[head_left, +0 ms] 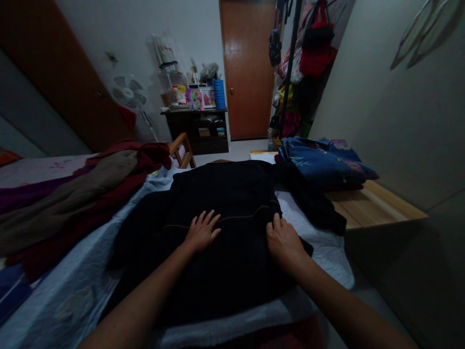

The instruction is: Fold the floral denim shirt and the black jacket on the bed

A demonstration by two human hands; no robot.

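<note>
A black long-sleeved garment (225,271) lies spread out, with a thin brown line across it and one sleeve stretching to the right. My left hand (202,231) rests on its middle, palm down with the fingers apart, just at the brown line. At the garment's right side, my right hand (285,241) has its fingers curled on the black cloth at the edge. Beneath the garment is a pale sheet (327,261).
Folded blue patterned clothes (319,160) sit on a wooden surface (385,206) at the right. Red, grey and purple clothes (105,179) lie at the left. Farther back are a fan (129,90), a dark shelf (196,131), a door (249,68) and hanging bags (316,43).
</note>
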